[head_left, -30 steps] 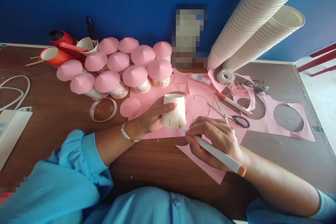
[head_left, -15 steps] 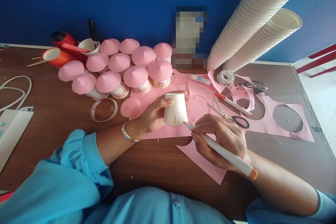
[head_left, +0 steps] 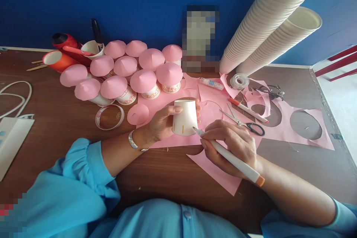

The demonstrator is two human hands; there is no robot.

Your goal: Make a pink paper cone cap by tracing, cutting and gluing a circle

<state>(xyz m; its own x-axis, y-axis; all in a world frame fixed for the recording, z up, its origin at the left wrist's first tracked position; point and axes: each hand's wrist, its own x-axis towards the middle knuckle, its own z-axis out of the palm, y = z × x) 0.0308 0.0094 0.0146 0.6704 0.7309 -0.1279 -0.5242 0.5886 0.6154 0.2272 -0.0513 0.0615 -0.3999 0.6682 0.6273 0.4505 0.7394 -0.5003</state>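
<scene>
A white paper cup [head_left: 185, 115] is held upside down in my left hand [head_left: 164, 121], its thumb on the near side and fingertips showing at the far side. Short orange-brown strokes mark the cup's wide rim end. My right hand [head_left: 230, 148] grips a white marker [head_left: 237, 161] with an orange end, its tip at the lower right of the cup. Pink paper [head_left: 173, 141] lies beneath the hands. Behind them stand several cups with pink paper cones [head_left: 143, 80] on top, some with orange drawings on their sides.
Scissors [head_left: 252, 128], an orange-and-white marker [head_left: 248, 110], a glue tube [head_left: 212, 83] and clear tape [head_left: 240, 81] lie at the right. Two tall cup stacks [head_left: 262, 26] lean by the blue wall. A tape ring [head_left: 109, 117] and white cable [head_left: 26, 96] are at left.
The cup has turned slightly in my left hand, its strokes shifting left. My right hand and marker have moved a little left and up with it.
</scene>
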